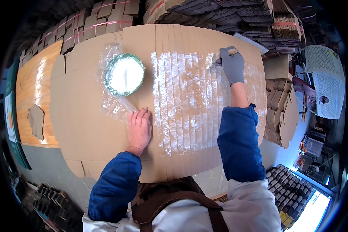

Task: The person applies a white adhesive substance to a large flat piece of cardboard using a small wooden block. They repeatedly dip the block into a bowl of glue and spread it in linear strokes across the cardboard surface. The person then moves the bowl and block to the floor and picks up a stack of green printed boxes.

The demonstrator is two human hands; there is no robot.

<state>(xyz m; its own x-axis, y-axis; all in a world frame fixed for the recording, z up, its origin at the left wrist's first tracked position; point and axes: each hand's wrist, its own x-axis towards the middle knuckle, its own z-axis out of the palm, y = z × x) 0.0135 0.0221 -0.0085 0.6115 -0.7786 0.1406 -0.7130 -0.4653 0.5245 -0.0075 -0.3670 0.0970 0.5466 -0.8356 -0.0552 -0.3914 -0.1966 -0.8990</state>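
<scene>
White paste streaked most of the overlapped cardboard, brown patches remaining; the right hand clasped a brush at its far right, the left hand lay unladen below the tub

Cardboard sheets, partly paste-streaked, carry clear film under green-rimmed tub; wooden table holds brown scrap.

At the back we see pink-strapped cardboard bundles; right, a white perforated chair; left, a cardboard scrap on a wooden surface.
</scene>
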